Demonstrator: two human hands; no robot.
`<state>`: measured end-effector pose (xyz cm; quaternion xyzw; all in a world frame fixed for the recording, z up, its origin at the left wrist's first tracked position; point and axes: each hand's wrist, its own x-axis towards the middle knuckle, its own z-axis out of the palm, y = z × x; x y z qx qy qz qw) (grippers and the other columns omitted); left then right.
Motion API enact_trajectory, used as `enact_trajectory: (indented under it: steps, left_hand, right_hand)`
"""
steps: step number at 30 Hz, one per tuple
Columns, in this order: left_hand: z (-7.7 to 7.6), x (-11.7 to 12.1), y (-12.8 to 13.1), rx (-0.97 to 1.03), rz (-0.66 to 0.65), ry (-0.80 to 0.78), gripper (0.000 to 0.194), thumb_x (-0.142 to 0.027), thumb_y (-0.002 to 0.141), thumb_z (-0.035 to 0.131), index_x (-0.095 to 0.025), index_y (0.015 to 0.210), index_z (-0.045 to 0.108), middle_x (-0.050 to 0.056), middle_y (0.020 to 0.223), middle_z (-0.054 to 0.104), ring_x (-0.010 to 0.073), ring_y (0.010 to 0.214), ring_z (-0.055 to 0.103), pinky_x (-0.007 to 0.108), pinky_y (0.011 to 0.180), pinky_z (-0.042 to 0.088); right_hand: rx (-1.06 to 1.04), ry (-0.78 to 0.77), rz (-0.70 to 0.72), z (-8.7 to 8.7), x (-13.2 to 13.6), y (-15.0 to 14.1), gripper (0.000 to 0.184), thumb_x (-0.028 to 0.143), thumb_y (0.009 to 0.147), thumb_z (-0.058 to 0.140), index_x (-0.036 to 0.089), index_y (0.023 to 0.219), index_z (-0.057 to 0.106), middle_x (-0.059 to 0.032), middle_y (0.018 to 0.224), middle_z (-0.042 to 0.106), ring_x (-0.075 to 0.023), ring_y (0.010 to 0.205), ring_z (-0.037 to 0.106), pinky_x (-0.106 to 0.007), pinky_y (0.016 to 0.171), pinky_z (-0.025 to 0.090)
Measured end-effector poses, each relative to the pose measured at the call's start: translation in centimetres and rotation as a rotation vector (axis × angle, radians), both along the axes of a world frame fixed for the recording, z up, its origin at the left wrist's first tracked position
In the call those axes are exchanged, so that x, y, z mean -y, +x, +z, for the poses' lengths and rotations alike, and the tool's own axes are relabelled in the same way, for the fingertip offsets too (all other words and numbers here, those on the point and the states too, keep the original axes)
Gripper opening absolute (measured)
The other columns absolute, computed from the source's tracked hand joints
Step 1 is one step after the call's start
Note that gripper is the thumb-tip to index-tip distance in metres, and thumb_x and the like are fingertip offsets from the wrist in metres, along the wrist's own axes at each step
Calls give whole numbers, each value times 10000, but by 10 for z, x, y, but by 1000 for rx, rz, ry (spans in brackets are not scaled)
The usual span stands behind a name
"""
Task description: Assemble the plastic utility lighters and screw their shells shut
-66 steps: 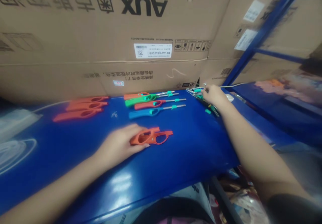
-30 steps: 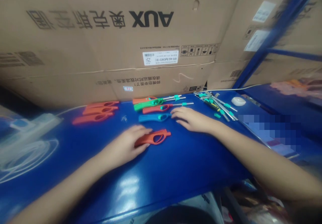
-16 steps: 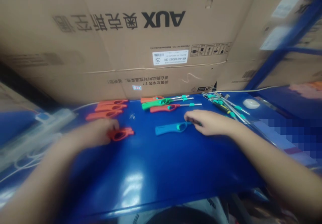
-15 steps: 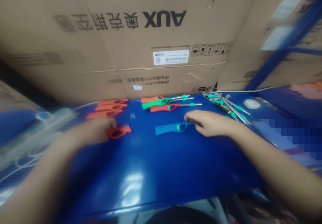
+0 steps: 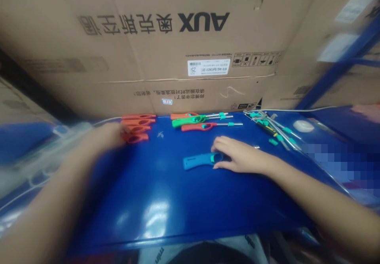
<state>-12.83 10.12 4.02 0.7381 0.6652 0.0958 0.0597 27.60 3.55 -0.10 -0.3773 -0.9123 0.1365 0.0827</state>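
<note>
My left hand [image 5: 108, 139] is at the left of the blue tabletop, slightly blurred. Its fingers are closed on the rear end of a red lighter handle [image 5: 139, 138], the nearest in a row of several orange-red lighter handles [image 5: 139, 117]. My right hand [image 5: 237, 155] has its thumb and fingers around the front end of a blue lighter [image 5: 197, 161] with a teal trigger. The lighter's front is hidden under the palm, and a short metal end [image 5: 257, 147] shows past the hand. Behind lie an orange lighter [image 5: 181, 116], a green lighter [image 5: 185, 122] and a red lighter [image 5: 192, 127] with metal rods.
Metal rods with teal pieces [image 5: 286, 131] and a black-and-yellow tool [image 5: 266, 128] are heaped at the right. Beside them sits a white rounded object [image 5: 303, 126]. A large cardboard box [image 5: 166, 58] walls off the back. A white power strip [image 5: 65, 141] and cables line the left.
My left hand has moved the red handle back against the row of handles. My right hand has shifted left and nearer, onto the blue lighter's trigger end. The view has turned slightly.
</note>
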Motion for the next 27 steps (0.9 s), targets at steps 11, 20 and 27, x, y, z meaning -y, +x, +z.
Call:
enact_trajectory:
  steps: [11, 20, 27]
  left_hand:
    - [-18, 29, 66, 29, -462, 191, 249, -357, 941, 552, -171, 1079, 643, 97, 1141, 664, 266, 1052, 631, 412, 957, 508]
    - [-71, 70, 132, 295, -823, 58, 326, -366, 982, 596, -205, 1265, 619, 82, 1098, 640, 228, 1017, 585, 399, 930, 501]
    - [-74, 73, 134, 392, -748, 87, 278, -269, 943, 652, -225, 1218, 647, 51, 1030, 628, 206, 947, 569, 380, 906, 475]
  right_hand:
    - [5, -69, -14, 8, 10, -3, 353, 384, 898, 709, 154, 1132, 580, -95, 1104, 586, -246, 1019, 562, -384, 886, 484]
    - [7, -66, -110, 10, 18, -9, 340, 348, 855, 757, 174, 1069, 557, -87, 1083, 596, -244, 986, 559, -364, 841, 465]
    - [36, 8, -278, 5, 33, -23, 337, 333, 815, 725, 165, 1049, 550, -88, 1040, 599, -261, 962, 549, -397, 840, 449]
